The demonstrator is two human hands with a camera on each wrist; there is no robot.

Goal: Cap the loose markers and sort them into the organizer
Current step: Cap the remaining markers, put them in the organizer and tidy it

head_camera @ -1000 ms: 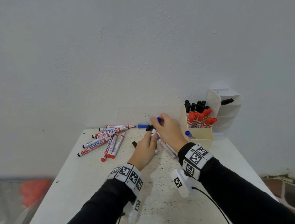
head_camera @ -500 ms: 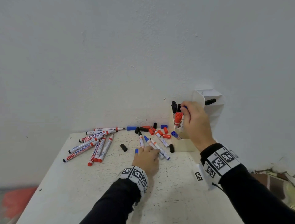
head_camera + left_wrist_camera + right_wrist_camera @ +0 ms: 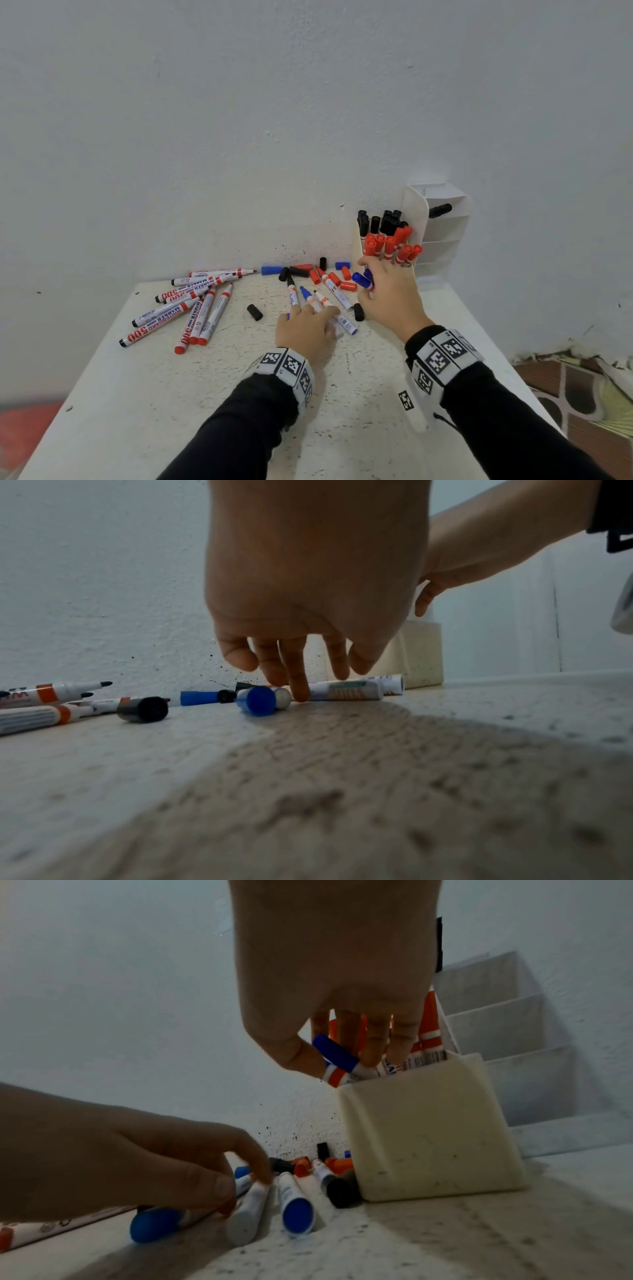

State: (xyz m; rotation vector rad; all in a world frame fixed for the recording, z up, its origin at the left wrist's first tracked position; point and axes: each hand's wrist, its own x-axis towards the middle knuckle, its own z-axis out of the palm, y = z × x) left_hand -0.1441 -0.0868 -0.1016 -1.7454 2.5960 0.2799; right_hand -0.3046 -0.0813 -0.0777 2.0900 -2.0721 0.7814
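A cream organizer [image 3: 357, 247] [image 3: 428, 1137] stands against the wall with black-capped and red-capped markers [image 3: 388, 245] upright in it. My right hand [image 3: 366, 287] [image 3: 329, 1057] pinches a blue-capped marker [image 3: 360, 279] [image 3: 337, 1053] that leans in the organizer's front compartment. My left hand [image 3: 318, 315] [image 3: 291, 669] [image 3: 240, 1183] lies over several uncapped markers [image 3: 306, 294] on the table, its straight fingertips touching them. Loose caps lie nearby: blue [image 3: 272, 270], black [image 3: 255, 312] and red [image 3: 347, 286].
A pile of uncapped red and black markers [image 3: 185, 308] lies at the table's left. A white tiered rack [image 3: 445, 236] behind the organizer holds one black marker [image 3: 440, 209]. The white table [image 3: 171, 394] ends close to the wall.
My right hand carried the blue-capped marker from the table's middle to the organizer, then down to its front compartment. My left hand let go and settled on the uncapped markers.
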